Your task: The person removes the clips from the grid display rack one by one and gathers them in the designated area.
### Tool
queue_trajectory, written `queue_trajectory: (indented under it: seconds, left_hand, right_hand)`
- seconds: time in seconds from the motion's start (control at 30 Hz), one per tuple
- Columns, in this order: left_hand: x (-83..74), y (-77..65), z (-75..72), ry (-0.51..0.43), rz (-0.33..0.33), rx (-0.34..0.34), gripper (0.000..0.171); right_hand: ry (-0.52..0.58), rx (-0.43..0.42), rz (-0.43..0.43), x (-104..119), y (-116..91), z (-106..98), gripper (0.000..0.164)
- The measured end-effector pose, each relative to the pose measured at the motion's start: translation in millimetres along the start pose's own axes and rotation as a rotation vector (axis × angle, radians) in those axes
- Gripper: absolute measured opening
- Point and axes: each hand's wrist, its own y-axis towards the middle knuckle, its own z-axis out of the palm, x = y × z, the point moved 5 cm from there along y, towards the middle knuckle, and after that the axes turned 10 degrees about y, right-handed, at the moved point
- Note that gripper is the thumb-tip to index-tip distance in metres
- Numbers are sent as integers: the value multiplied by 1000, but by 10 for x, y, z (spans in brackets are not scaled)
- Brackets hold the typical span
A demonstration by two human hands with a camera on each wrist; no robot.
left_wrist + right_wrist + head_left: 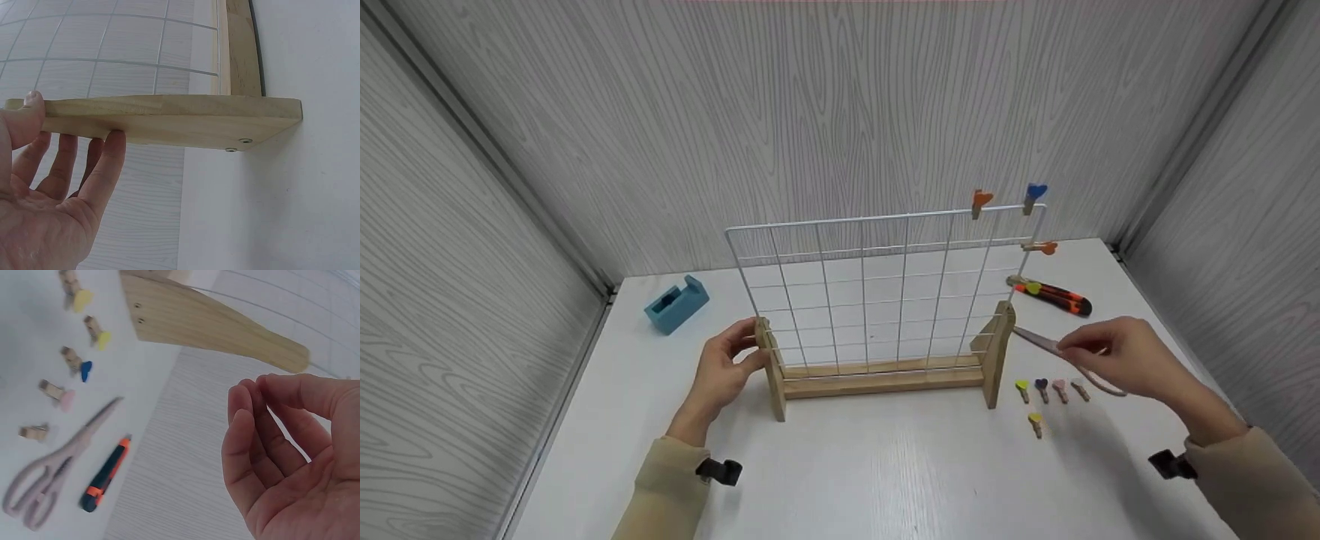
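Note:
A white wire grid point(885, 292) stands upright in a wooden stand point(885, 379). My left hand point(727, 364) grips the stand's left side piece point(169, 115), thumb on one face and fingers against the other. Two orange clothespins point(979, 202) and a blue heart clothespin point(1033, 196) are clipped near the grid's top right corner. By its right edge, a yellow-green heart point(1033, 288) overlaps the utility knife point(1057, 298). My right hand point(1117, 352) hovers over the scissors point(1102, 382) right of the stand. Its fingers point(236, 444) are loosely curled with nothing visible between them.
Several heart clothespins point(1042, 388) in yellow, dark blue, pink and white lie on the table at the stand's front right. A teal tape dispenser point(676, 304) sits at the back left. Wood-grain panels point(810, 112) surround the white table point(870, 472).

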Motion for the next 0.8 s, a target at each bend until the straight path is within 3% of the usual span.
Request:
queue_trajectory:
  seconds: [0.33,0.57,0.8]
  left_hand:
    - [-4,8,-1,-18,8,3,53]
    - [-15,13,-5,-24,9,5,52]
    - [-9,5,0,-8,0,16,52]
  right_hand:
    - [60,-264,-222,642,132,-579,18]
    - [-19,-340,-290,1129,299,-865,22]
    - [-22,-375,-364,1472,527,-965,31]
